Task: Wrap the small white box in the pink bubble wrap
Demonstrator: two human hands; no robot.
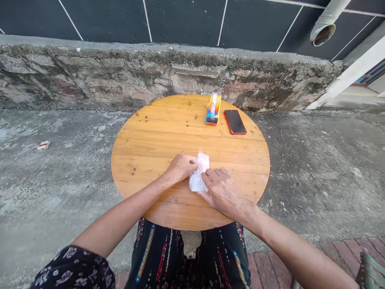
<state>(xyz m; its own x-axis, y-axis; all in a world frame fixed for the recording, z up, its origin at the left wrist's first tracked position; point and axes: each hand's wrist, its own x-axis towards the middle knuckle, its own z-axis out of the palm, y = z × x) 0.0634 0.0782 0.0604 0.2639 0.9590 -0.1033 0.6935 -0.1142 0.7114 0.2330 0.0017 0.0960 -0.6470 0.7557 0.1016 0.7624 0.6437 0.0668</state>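
On the round wooden table lies a small packet in whitish, translucent plastic wrap (199, 184), its upper part creased and folded. What is inside it cannot be made out. My left hand (181, 166) is closed, with thumb and forefinger pinching the packet's left edge near the fold. From the right, my right hand (221, 188) grips the packet, fingers curled over its side and thumb near its lower corner. A tape dispenser (213, 109) with a yellow and blue body and a roll of clear tape stands beyond the hands.
A phone (235, 122) with a red edge lies at the right rear of the round table (144, 148). Behind the table runs a rough stone ledge (120, 78) below a dark tiled wall. My legs are under the front edge. A crumpled packet (44, 145) lies on the concrete.
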